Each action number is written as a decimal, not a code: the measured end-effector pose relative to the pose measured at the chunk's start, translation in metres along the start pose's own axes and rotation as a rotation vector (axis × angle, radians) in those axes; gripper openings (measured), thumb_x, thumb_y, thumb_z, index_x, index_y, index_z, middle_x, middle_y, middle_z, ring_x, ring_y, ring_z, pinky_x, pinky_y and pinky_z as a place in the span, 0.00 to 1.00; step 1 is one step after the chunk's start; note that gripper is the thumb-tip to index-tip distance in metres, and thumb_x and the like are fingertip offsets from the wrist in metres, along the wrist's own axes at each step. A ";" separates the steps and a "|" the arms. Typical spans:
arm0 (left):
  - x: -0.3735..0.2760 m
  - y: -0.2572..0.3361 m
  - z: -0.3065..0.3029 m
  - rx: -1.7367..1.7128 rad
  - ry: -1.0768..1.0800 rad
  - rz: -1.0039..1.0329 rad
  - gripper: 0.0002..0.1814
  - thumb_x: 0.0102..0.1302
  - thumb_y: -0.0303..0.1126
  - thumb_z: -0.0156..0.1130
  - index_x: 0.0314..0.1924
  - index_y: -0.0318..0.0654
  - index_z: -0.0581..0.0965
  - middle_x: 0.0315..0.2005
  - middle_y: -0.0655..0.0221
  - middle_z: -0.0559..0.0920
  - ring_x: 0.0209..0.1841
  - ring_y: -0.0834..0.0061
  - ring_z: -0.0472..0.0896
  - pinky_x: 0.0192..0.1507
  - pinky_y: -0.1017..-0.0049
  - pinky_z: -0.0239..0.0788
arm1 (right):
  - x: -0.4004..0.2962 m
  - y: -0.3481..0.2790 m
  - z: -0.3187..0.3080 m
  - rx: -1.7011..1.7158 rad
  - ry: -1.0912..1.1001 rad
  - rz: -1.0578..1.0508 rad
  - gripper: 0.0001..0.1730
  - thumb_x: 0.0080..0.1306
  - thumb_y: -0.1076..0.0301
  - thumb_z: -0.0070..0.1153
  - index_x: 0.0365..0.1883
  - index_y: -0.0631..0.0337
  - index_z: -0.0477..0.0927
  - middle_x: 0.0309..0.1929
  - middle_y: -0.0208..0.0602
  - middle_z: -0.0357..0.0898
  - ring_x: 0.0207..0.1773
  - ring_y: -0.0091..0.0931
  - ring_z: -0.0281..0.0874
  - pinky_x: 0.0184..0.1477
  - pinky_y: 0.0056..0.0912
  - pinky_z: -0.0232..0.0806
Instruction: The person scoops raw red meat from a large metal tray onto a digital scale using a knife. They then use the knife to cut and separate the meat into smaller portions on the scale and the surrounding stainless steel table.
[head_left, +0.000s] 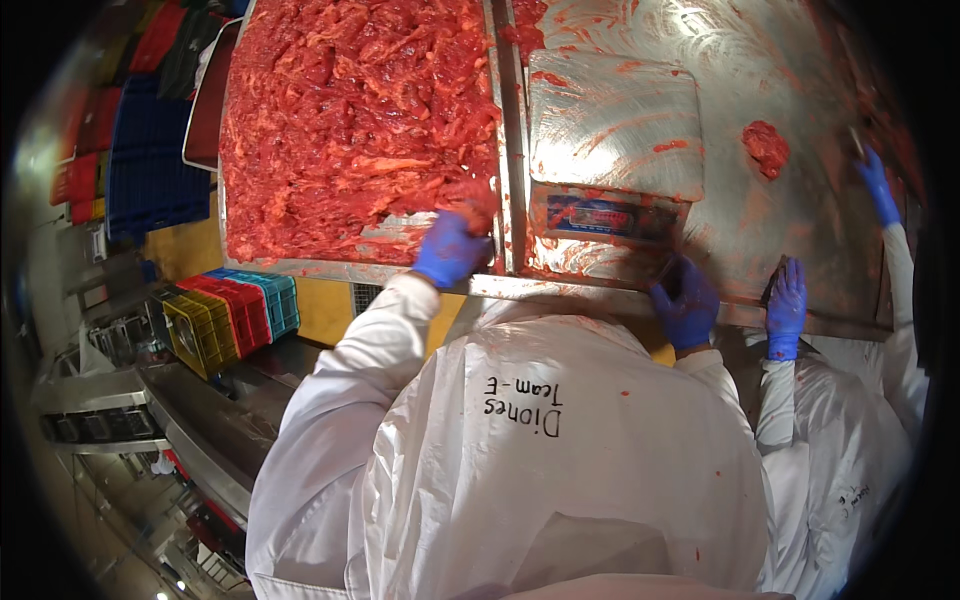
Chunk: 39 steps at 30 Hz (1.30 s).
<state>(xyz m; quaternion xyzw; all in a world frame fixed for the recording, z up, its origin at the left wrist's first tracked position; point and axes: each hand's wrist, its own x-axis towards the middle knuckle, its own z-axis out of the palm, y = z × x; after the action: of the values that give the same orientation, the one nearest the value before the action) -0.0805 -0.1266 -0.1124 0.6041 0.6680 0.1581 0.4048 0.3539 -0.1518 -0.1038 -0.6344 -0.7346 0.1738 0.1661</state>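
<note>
My left hand (450, 253), in a blue glove, reaches into the front right corner of a steel bin heaped with raw red meat (352, 127). Its fingers close on a motion-blurred clump of meat (471, 204). Right of the bin, a bench scale with a smeared steel platform (615, 124) sits on the steel table (739, 225). The scale's display panel (600, 217) faces me. At the table's front edge, by the scale's near right corner, rests my right hand (686, 300), also blue-gloved. Its thumb and fingers are apart, with nothing seen between them.
One meat piece (766, 150) lies right of the scale. A co-worker's gloved hand (787, 307) rests at the table edge on the right; their other hand (877, 187) reaches farther over the table. Colored plastic crates (232, 311) stand at lower left, with blue crates (154, 157) above.
</note>
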 end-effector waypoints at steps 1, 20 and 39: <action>0.015 -0.010 0.027 0.080 0.125 0.081 0.11 0.58 0.33 0.69 0.41 0.40 0.83 0.37 0.51 0.85 0.45 0.48 0.84 0.50 0.58 0.76 | 0.000 0.000 0.000 0.013 0.006 -0.012 0.35 0.59 0.48 0.74 0.59 0.59 0.81 0.45 0.45 0.85 0.47 0.45 0.84 0.50 0.49 0.75; 0.091 0.187 -0.095 0.086 0.268 0.557 0.13 0.67 0.27 0.69 0.52 0.36 0.85 0.50 0.62 0.84 0.47 0.70 0.87 0.51 0.72 0.79 | 0.003 -0.009 -0.010 0.037 -0.031 0.090 0.33 0.60 0.50 0.72 0.60 0.57 0.83 0.50 0.45 0.86 0.53 0.45 0.83 0.55 0.50 0.74; 0.030 0.153 -0.109 -0.822 -0.307 0.223 0.11 0.63 0.18 0.70 0.44 0.37 0.82 0.44 0.71 0.83 0.45 0.77 0.82 0.52 0.73 0.77 | 0.004 -0.009 -0.009 -0.015 -0.016 0.049 0.31 0.62 0.49 0.69 0.59 0.55 0.81 0.47 0.42 0.86 0.50 0.43 0.84 0.53 0.49 0.75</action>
<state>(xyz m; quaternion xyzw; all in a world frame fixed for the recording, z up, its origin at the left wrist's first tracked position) -0.0548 -0.0343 0.0524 0.4779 0.4130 0.3614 0.6859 0.3494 -0.1484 -0.0914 -0.6520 -0.7216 0.1771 0.1511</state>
